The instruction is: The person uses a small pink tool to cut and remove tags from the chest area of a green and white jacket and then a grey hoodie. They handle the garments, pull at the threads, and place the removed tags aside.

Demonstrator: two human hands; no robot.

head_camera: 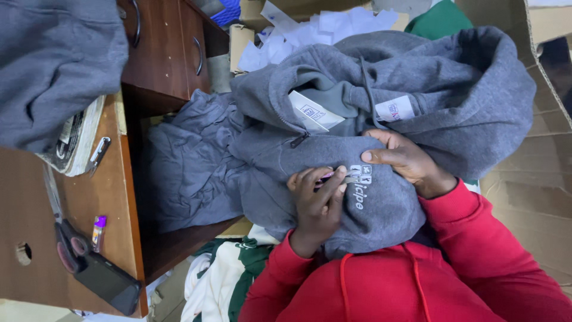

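On the far left, at nine o'clock, the wooden tabletop (107, 197) carries a stack of papers (74, 140), a small purple-capped lighter (98, 229) and a dark phone (107, 280), with another grey garment (53, 65) heaped above them at eleven o'clock. None of this touches the hands.

Moving right, a crumpled blue-grey cloth (187, 167) lies in the gap beside the tabletop, and white and green fabric (223, 280) sits at six o'clock below it.

At the centre lies the grey zip hoodie (333, 119), spread on the person's lap. Its long axis runs from the hood at one o'clock down toward the red-sleeved body at six o'clock. A white paper tag (313, 112) sits inside the collar, at twelve o'clock from both hands.

The left hand (319, 200) is curled on the chest fabric, its grip closed on a small dark-pink item (325, 177) that is too small to identify, pressed right beside the white chest print (360, 182). The right hand (405, 158) lies at two o'clock from the left, fingers flat and pressing the cloth, clenching nothing I can see. The print lies between the two hands, nearer the left fingertips.

Further right, cardboard (536, 173) lines the edge.
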